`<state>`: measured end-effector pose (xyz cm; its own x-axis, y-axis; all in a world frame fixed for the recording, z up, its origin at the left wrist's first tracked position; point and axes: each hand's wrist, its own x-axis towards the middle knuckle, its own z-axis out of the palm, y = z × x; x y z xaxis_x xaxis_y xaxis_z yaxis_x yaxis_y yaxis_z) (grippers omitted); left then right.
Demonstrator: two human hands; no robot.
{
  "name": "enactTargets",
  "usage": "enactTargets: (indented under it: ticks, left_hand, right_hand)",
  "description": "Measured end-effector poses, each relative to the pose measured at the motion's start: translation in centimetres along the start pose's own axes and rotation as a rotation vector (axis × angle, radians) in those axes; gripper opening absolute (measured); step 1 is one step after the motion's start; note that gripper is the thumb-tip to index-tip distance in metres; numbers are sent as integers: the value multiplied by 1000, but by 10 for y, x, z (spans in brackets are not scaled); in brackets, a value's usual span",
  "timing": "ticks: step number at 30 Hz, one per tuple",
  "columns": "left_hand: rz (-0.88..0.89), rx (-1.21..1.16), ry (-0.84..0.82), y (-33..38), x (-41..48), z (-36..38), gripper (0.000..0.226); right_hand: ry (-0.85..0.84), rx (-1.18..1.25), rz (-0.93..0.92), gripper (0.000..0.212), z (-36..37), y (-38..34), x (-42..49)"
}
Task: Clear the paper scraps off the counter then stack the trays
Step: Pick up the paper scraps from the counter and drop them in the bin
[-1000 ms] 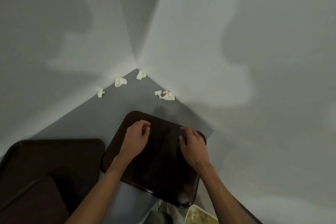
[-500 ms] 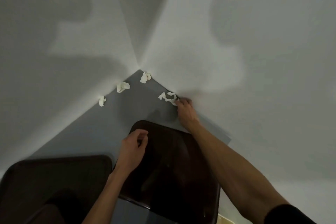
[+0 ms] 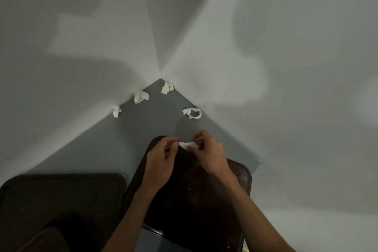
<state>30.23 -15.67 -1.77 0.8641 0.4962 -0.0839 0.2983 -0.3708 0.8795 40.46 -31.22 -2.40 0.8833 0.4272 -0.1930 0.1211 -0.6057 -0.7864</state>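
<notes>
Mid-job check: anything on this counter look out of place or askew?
Yes. Four paper scraps lie loose in the far corner of the counter. The right tray sits skewed against the left tray. The left hand and right hand pinch a fifth scrap over it.

The loose scraps (image 3: 141, 96) and the pinched scrap (image 3: 187, 145) are seen to be thin white paper, crumpled and rough. The grey counter (image 3: 143, 129) is shown matt and smooth. A faint sheen is carried by the dark brown tray (image 3: 239, 172), seemingly plastic. The walls (image 3: 286, 67) are matt.
</notes>
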Motion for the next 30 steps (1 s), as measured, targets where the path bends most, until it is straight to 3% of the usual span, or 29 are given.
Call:
enactTargets:
  ticks: [3,5,7,12,15,17,20,22,26,30]
  left_hand:
    - [-126,-302,-40,18,-1,5,31]
    - [-206,-518,-98,26,-1,8,40]
    - [-228,-538,-83,25,2,5,43]
    - [-268,-352,22,-5,15,-21,37]
    - [-269,-289,53,-11,10,-32,37]
    - [-261,-223,86,-17,6,-36,39]
    - [-297,-219,73,-26,4,-39,41]
    - [-306,-233,53,-29,1,-40,41]
    - [-289,-236,19,-32,-8,-45,38]
    - [-305,-219,6,-30,-13,-48,35]
  right_hand:
    - [-58,206,-9,20,8,-40,-21]
    - [-8,244,-64,14,17,-55,-26]
    - [23,246,-128,16,24,-64,-26]
    - [-109,269,-192,19,25,-63,-9]
    - [35,60,-237,15,25,-46,30]
    - [86,-171,-215,25,25,-32,66]
    - [-36,-602,-157,54,28,-11,111]
    - [-86,-827,-210,58,33,0,131]
    - [-127,-899,-368,39,38,14,145]
    - [-131,-784,-301,26,41,29,128]
